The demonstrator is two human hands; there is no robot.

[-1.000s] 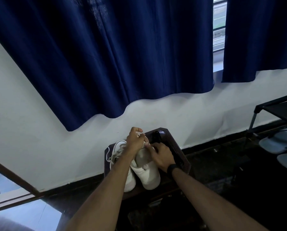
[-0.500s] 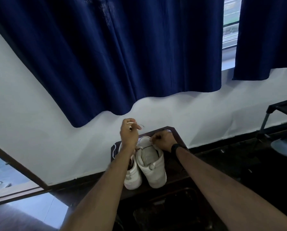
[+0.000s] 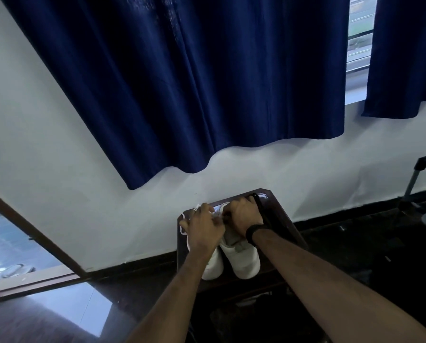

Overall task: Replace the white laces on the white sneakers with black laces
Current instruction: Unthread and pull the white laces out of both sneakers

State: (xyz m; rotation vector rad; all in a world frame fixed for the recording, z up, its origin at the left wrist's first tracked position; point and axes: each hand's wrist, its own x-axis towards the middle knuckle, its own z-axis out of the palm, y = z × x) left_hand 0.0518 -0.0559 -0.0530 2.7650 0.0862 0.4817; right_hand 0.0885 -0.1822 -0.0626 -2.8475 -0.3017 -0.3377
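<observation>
Both hands work close together at the far ends of two white sneakers. Left hand point(image 3: 204, 227) lies over the left sneaker point(image 3: 213, 266), fingers curled, and seems to pinch a white lace point(image 3: 183, 230), which loops out beside it toward the left edge of the counter point(image 3: 285, 219). Right hand point(image 3: 241, 215), with a dark band on the wrist, has its fingers curled down at the collar of the right sneaker point(image 3: 244, 258); whether it grips the shoe or a lace is hidden. Black laces point(image 3: 266, 216) appear as a dark strip just right of that hand, along the right side of the counter, though the shade makes this hard to confirm.

By the look of it, the task is at an early stage: white lace is being drawn out, the right sneaker's front shows little or no lacing, and no black lace is threaded in either shoe. Unlacing, then all the black lacing, seems left.

Both sneakers stand side by side, toes toward the viewer, on a small dark wooden counter pushed against a white wall point(image 3: 58, 157). Dark blue curtains point(image 3: 194, 82) hang above, a strip of window point(image 3: 358, 45) between them. A dark floor lies below.
</observation>
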